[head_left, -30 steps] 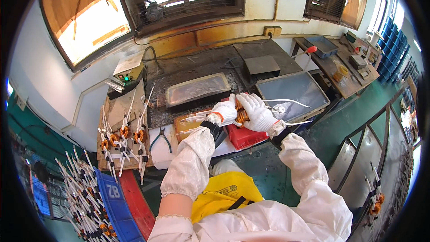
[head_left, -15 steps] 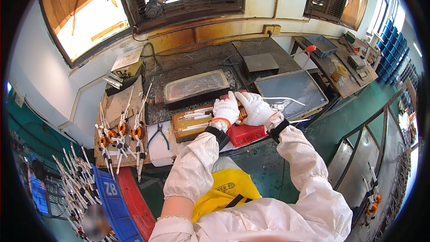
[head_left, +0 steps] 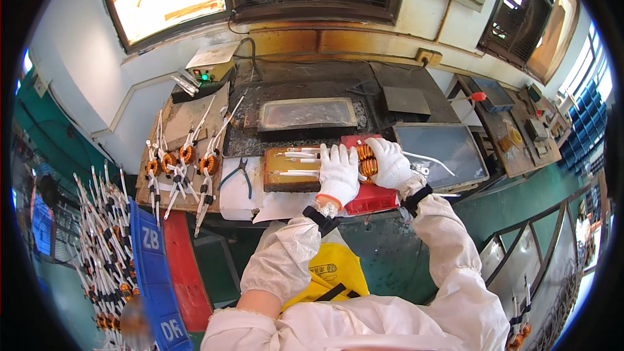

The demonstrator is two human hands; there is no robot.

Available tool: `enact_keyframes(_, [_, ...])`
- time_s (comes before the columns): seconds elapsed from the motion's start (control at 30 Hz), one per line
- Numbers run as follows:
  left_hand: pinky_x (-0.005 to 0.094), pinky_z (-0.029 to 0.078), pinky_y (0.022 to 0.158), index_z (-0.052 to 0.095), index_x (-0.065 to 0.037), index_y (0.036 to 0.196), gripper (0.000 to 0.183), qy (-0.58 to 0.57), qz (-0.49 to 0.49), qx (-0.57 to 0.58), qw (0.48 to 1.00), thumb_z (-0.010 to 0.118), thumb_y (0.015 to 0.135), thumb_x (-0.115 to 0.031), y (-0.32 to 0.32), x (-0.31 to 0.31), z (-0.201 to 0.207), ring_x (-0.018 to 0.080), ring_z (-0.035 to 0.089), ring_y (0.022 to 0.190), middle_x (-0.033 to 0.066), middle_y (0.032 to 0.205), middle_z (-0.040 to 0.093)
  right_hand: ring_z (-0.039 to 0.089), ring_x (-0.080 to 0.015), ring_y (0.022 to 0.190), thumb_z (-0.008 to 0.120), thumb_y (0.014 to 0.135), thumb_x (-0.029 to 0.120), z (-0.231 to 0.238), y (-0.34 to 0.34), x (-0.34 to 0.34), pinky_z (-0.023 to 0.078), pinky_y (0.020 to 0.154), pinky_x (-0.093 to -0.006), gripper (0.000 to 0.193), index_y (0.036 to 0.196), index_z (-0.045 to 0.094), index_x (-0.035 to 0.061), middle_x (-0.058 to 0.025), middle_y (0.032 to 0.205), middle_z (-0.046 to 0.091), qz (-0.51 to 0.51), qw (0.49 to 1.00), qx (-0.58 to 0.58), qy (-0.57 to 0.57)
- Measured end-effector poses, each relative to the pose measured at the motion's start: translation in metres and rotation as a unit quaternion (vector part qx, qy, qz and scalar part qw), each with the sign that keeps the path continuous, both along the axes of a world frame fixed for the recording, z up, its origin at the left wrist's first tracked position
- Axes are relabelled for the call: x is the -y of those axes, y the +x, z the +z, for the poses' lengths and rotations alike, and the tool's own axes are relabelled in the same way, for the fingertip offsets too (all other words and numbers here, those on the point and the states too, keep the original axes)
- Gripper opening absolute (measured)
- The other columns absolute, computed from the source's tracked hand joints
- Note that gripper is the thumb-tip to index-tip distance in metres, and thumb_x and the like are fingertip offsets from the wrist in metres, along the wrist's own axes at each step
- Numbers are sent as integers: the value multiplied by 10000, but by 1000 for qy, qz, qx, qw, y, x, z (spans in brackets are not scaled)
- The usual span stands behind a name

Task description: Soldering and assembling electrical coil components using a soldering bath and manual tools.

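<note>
My right hand [head_left: 391,164], in a white glove, curls round the right side of a copper-wound ring coil [head_left: 368,164]. My left hand [head_left: 339,172], also gloved, lies with fingers stretched out over the coil's white leads [head_left: 299,154], its edge close to the windings. These leads reach left above a shallow amber-coloured tray [head_left: 276,186]. Under the coil is a red holder [head_left: 370,201]. Another white lead [head_left: 432,159] and metal terminals stick out to the right of my right hand. My palms hide part of the coil.
Behind stands a rectangular pot with a pale rim [head_left: 354,112]. A grey liquid-filled tray [head_left: 448,149] is at right. Blue-handled pliers [head_left: 246,179] and several coils [head_left: 209,164] lie left. A blue crate [head_left: 151,273] and bundled coils [head_left: 104,240] stand lower left.
My left hand has gone from bent fingers near the red holder to stretched fingers over the leads. More of the coil shows between my hands. The whole view has shifted.
</note>
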State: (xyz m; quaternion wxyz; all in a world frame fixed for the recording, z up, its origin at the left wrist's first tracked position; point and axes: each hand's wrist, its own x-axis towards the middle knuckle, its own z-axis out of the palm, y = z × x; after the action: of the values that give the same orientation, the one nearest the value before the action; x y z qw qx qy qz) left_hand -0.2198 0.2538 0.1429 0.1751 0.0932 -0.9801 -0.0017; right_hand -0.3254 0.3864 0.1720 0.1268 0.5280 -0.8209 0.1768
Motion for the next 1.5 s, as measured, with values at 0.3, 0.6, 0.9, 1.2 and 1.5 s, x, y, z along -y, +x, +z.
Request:
enact_keyframes(0.3, [486,324,1048,552,-19,1142,406,-7,-50,-187,981,517,778,-196,4,8,-25,325,507,1133,176,1127,568,521,-354,1047,721,604,154,-3,-1,1,380,900,-436,680,1226,457,68,-172,1109,544,8,1000,18,0])
enact_keyframes(0.6, [489,389,978,553,-64,1106,384,-11,7,-262,965,580,732,-149,38,17,-25,304,517,1068,125,1084,537,522,-361,1052,757,662,266,0,-2,2,407,891,-441,650,1197,460,49,-175,1108,549,-1,1000,15,3])
enact_keyframes(0.9, [370,455,786,579,-89,914,165,-64,38,-173,982,529,778,-167,20,23,-25,231,567,851,69,832,574,529,-365,1033,764,665,269,2,1,2,415,881,-439,635,1182,468,49,-174,1092,554,0,1000,17,-2])
enact_keyframes(1.2, [402,439,782,610,-129,985,266,77,34,-106,991,636,727,-188,30,29,-19,262,563,869,60,885,574,516,-365,1064,754,668,238,5,8,2,404,902,-438,639,1202,461,44,-177,1113,546,-6,1000,27,1])
enact_keyframes(1.5, [342,514,721,584,-55,1128,347,778,38,-114,617,650,854,-258,65,15,-38,208,626,774,28,963,618,525,-349,1024,740,610,168,1,-3,2,391,876,-437,661,1203,470,59,-156,1074,546,-2,1000,15,-14])
